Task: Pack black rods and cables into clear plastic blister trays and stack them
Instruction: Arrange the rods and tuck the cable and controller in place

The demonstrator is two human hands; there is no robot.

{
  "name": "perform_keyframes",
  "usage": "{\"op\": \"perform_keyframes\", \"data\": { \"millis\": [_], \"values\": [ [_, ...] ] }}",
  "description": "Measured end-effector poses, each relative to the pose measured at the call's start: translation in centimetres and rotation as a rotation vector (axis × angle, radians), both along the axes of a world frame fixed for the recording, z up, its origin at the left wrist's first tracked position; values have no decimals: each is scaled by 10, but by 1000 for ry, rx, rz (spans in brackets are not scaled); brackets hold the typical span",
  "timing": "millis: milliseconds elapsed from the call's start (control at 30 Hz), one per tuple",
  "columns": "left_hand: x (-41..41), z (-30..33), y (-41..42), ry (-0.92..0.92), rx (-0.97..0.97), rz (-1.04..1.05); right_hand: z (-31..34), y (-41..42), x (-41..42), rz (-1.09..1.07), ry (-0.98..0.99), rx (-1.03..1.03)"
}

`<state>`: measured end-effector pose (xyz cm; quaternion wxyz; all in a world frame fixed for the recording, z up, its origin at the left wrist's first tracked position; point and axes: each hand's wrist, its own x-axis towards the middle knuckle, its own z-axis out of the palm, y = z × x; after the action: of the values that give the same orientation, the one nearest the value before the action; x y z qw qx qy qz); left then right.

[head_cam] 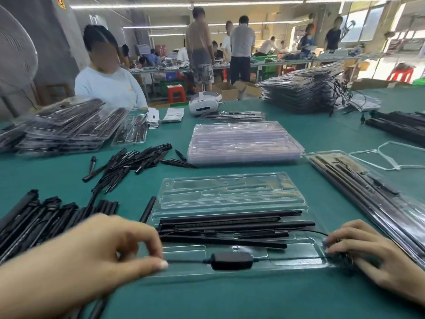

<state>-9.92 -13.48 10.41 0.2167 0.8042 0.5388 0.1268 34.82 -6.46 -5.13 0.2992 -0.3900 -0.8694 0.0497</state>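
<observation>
An open clear tray [232, 194] lies on a green table [230, 300], black rods [230, 224] in its near half. The left hand [110, 247] pinches a black cable [232, 261] at the tray's left end; the right hand [363, 247] presses curled fingertips on its right end

Cable end [340, 254] under right hand [368, 254]; faces blurred.

1 head view, forward-down, close over table [230, 295]
</observation>
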Motion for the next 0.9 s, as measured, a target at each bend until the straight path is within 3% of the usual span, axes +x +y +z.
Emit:
{"op": "perform_keyframes", "data": {
  "millis": [67, 133, 233, 333, 433, 500, 600, 667, 800, 900],
  "values": [
    [-21, 9, 11, 83, 220, 12, 0, 0, 0, -2, 6, -7],
    [-43, 16, 27, 56, 282, 65, 1, -1, -1, -5, 11, -11],
    [-68, 11, 50, 69, 38, 78, 0, -2, -1, -4, 10, -6],
    [-86, -23, 63, 270, -197, 90, -1, -3, 0, -10, -6, 11],
    [-92, -51, 61, 488, -113, 136, 0, -2, 1, -30, -7, 15],
    [-73, -66, 56, 552, 87, 108, 0, -2, 0, -45, -1, 30],
    [-5, -79, 43, 284, 355, -95, 2, -4, -2, -31, -5, 17],
    [36, -90, 43, 205, 364, -206, 3, -4, -2, -33, -7, 3],
    [69, -107, 67, 193, 308, -230, 4, -3, -2, -22, -21, -10],
    [70, -114, 74, 35, 217, -243, 1, -2, 1, -25, -17, -12]
  ]
}}
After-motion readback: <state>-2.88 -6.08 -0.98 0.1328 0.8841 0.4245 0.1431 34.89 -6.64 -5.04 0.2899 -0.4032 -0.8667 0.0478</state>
